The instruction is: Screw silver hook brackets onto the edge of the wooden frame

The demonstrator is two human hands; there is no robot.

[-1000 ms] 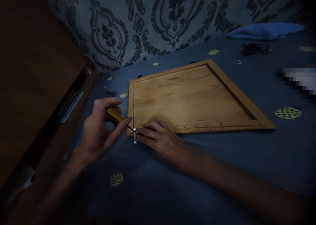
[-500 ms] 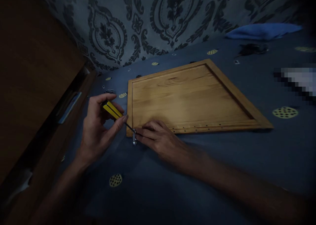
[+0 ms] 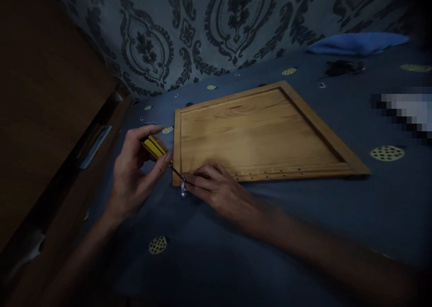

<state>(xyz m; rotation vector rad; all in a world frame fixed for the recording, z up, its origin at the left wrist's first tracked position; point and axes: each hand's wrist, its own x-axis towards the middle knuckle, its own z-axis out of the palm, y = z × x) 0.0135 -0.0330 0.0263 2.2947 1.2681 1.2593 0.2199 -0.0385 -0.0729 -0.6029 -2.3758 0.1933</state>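
Yellow screwdriver (image 3: 153, 148) in left hand (image 3: 133, 176), tip beside right hand (image 3: 218, 188)

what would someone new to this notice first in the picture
Probably the pale wooden panel, lying mid-picture on the dark blue patterned cloth. Next, the yellow-and-black screwdriver in the left hand, its shaft slanting down to a shiny metal fitting at the panel's near left corner, with the right hand's fingertips beside it. Farther off, a bright blue fabric lies at the upper right.
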